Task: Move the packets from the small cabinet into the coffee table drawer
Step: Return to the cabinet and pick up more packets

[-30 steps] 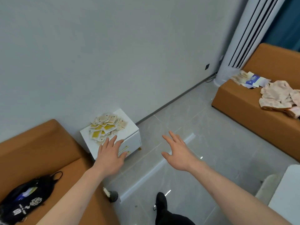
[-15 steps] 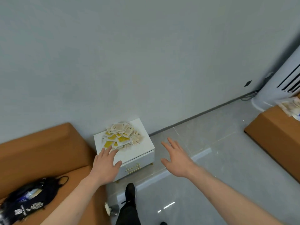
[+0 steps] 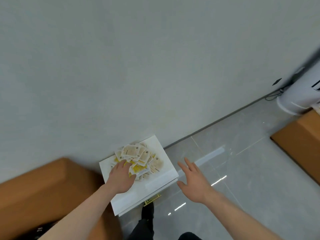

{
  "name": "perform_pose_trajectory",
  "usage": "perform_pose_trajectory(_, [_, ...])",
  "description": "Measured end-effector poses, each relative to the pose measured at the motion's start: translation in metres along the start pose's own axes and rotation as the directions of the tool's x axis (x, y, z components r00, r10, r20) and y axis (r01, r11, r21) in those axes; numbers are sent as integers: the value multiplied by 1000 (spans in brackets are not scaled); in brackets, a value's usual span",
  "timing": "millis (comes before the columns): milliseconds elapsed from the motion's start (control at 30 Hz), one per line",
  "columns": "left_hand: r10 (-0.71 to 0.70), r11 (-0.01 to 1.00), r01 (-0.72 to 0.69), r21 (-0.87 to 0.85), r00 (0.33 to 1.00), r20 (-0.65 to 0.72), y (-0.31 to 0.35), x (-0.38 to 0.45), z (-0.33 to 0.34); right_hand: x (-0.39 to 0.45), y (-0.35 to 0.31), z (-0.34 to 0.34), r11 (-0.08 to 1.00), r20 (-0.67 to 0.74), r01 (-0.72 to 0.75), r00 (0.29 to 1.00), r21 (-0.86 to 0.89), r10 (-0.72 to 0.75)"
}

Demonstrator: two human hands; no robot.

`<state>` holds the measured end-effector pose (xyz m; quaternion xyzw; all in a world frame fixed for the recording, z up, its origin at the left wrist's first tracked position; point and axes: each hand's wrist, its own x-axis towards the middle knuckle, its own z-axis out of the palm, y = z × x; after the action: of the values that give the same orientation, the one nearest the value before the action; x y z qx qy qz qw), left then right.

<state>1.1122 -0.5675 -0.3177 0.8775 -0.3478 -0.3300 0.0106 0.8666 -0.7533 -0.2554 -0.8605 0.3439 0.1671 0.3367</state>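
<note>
left hand (image 3: pixel 121 177) is down on the small cabinet (image 3: pixel 155 184) top, palm down, fingers stretched forward with the tips lying on the near edge of the packets (image 3: pixel 138 158). nothing is curled round or pinched that i can see; the fingers look flat against the heap. the packets sit in a loose overlapping pile just beyond and to the right of that hand's fingertips, beige ones on top, yellow ones showing underneath, all on the far half of the white cabinet top.

right hand (image 3: pixel 194 182) hangs in the air off the cabinet's right edge, over the grey tiled floor (image 3: pixel 242 170), fingers spread wide and relaxed, holding nothing. it is near the cabinet corner, not touching it as far as the view shows.

to the left of the left forearm lies a brown sofa (image 3: pixel 43 191). far off beyond the right hand, another brown seat (image 3: pixel 301 141) at the frame edge, with a white floor-standing unit (image 3: pixel 297 99) behind it by the wall (image 3: pixel 138 66). below the cabinet, between the two forearms, a dark shoe (image 3: pixel 148 212) stands on the tiles.
</note>
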Motion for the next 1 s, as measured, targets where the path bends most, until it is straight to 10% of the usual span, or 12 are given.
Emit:
perform_pose_trajectory(333, [-107, 994, 101, 40, 974, 200, -26, 142, 4, 109, -17, 15, 997, 61, -74, 996, 29, 72])
perform_pose_trajectory(1000, [-49, 999, 48, 13, 999, 3, -80, 293, 128, 257, 43, 143, 997, 148, -72, 987, 12, 69])
